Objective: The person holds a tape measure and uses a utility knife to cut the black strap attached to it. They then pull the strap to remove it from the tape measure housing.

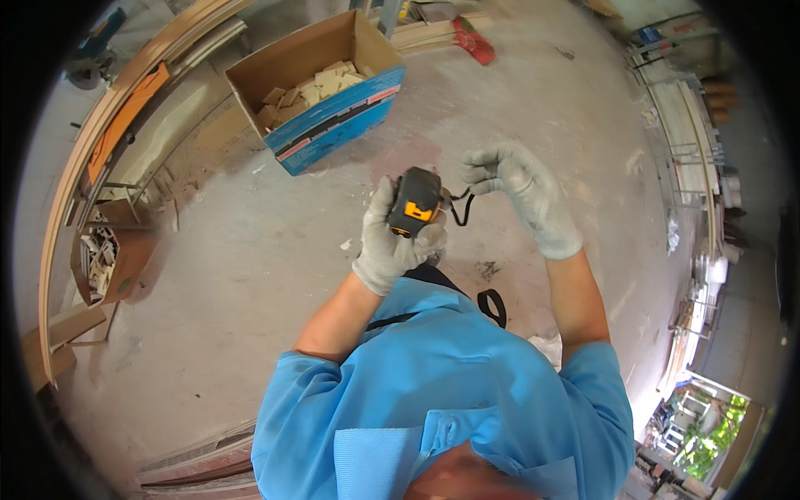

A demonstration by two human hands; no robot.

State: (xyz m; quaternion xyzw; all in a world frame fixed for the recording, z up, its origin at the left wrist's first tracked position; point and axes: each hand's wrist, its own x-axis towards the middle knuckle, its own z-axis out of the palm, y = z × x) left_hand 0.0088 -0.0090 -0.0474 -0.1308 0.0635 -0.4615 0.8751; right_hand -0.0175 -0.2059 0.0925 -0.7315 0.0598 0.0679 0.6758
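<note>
My left hand (pixel 389 236), in a pale work glove, is wrapped round a black and yellow tape measure (pixel 418 202) in front of my body. A short black wrist strap (pixel 463 218) loops out from the tape measure's right side. Just to the right of that strap is my right hand (pixel 518 185), also gloved, with its fingers apart and pointing left. Its lower fingertips are very near the strap, and no firm grip on it shows.
Ahead on the floor stands a blue cardboard box (pixel 346 117) holding many small wooden pieces (pixel 321 86). Another box of scraps (pixel 125 258) is at the left, beside long wooden strips (pixel 60 192). A red cloth-like item (pixel 473 42) lies far ahead. Stacked boards (pixel 696 125) line the right side.
</note>
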